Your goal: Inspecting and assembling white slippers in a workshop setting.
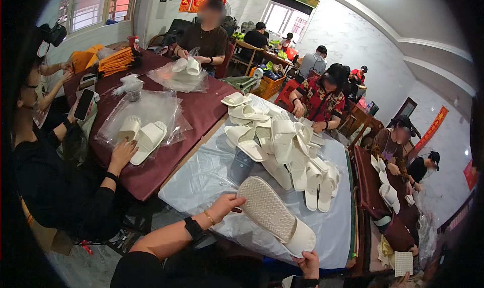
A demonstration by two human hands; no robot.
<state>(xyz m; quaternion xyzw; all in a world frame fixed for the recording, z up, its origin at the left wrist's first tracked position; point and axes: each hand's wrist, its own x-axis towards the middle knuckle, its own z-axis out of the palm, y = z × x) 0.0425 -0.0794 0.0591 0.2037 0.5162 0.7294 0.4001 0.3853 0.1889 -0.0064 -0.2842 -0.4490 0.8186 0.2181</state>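
Note:
Between my two hands a cream-white slide slipper (266,211) is held tilted over the table, its herringbone-textured surface facing me. My left hand (227,207) pinches the rounded end at the upper left. At the lower right, my right hand (307,265) grips the other end, beside the smooth, wide strap part. Just beyond lies a heap of similar white slippers (283,134), stacked loosely and overlapping, on a table covered with pale plastic sheeting (201,182).
On the left, a maroon-covered table (201,99) holds clear plastic bags (171,109), a pair of white slippers (148,141) under a co-worker's hand, and orange packets (116,61). Another co-worker (322,99) reaches into the heap's far side. More slippers (389,197) lie at the right.

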